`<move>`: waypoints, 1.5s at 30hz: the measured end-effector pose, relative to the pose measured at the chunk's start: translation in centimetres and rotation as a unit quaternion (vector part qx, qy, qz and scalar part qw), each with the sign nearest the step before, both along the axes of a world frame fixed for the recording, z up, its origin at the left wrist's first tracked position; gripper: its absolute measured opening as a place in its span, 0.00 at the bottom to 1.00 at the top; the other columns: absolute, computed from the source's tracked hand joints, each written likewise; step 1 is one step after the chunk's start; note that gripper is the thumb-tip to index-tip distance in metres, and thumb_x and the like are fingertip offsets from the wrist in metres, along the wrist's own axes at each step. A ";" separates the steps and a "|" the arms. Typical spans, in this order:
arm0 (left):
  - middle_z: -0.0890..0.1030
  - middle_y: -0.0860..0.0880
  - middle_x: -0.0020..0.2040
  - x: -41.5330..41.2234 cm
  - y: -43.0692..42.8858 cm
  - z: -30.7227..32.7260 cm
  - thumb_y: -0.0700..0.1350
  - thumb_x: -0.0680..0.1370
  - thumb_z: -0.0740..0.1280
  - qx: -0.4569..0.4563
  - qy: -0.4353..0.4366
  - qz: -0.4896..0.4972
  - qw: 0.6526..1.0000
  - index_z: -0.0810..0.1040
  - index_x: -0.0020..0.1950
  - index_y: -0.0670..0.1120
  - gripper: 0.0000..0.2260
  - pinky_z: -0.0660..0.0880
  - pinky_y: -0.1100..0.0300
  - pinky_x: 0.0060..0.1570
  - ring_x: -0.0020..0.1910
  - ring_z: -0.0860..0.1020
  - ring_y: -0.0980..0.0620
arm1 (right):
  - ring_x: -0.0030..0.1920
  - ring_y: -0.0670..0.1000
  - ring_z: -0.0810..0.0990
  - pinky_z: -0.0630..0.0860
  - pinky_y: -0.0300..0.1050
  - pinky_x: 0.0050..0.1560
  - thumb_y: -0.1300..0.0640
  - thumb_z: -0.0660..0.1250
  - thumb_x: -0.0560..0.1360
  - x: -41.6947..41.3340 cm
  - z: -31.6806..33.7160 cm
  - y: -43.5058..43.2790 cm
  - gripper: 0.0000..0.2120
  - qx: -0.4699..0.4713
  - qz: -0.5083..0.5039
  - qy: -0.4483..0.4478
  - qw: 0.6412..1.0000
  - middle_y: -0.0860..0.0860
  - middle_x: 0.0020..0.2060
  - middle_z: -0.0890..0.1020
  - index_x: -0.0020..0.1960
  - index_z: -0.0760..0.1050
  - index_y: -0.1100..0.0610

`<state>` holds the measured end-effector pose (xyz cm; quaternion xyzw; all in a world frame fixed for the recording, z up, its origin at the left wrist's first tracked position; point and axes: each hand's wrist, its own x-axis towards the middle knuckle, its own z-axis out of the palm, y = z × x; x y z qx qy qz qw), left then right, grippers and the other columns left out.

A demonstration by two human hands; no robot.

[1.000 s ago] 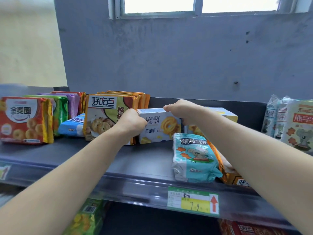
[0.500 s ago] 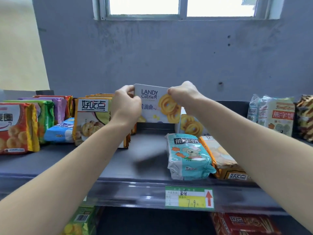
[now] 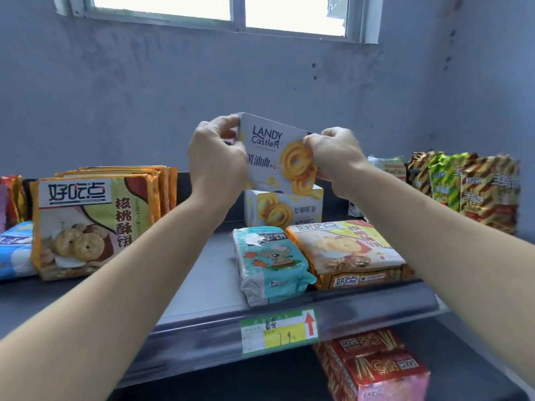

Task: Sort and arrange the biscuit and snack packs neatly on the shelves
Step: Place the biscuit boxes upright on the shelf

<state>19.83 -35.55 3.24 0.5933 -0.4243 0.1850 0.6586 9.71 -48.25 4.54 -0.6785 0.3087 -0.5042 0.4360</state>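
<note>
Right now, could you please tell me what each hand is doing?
Left hand: closed on the left end of the Landy box, held above the shelf.
Right hand: closed on the box's right end.

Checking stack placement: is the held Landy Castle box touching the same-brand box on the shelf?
Cannot tell. In the head view the held box overlaps the shelf box top edge; no gap or contact shows.

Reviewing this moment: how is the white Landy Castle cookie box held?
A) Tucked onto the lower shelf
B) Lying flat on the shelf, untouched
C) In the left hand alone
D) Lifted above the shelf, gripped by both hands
D: the left hand and right hand grip opposite ends of the Landy Castle box, raised clear of the shelf.
</note>
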 end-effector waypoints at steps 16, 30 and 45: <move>0.81 0.44 0.43 -1.0 -4.6 -5.1 0.33 0.73 0.69 0.076 0.188 -0.110 0.973 0.79 0.53 0.43 0.11 0.80 0.57 0.42 0.42 0.80 0.48 | 0.53 0.55 0.79 0.77 0.55 0.59 0.67 0.69 0.72 -4.4 -3.1 -8.1 0.09 0.028 0.118 0.060 0.991 0.52 0.50 0.79 0.48 0.75 0.55; 0.79 0.47 0.58 -1.5 -5.6 -5.9 0.54 0.81 0.55 0.342 0.141 0.017 0.929 0.76 0.60 0.41 0.20 0.71 0.55 0.59 0.56 0.76 0.48 | 0.56 0.49 0.78 0.75 0.44 0.49 0.34 0.47 0.77 -5.3 -7.1 -11.3 0.25 -0.004 0.311 0.246 0.918 0.45 0.55 0.81 0.65 0.70 0.45; 0.79 0.47 0.60 -1.0 -3.4 -5.9 0.53 0.82 0.55 0.344 0.098 0.007 0.934 0.74 0.64 0.45 0.18 0.73 0.51 0.61 0.58 0.77 0.47 | 0.50 0.49 0.73 0.67 0.40 0.46 0.43 0.62 0.77 -4.6 -7.9 -9.2 0.32 -0.131 0.253 0.291 0.913 0.43 0.45 0.74 0.76 0.51 0.41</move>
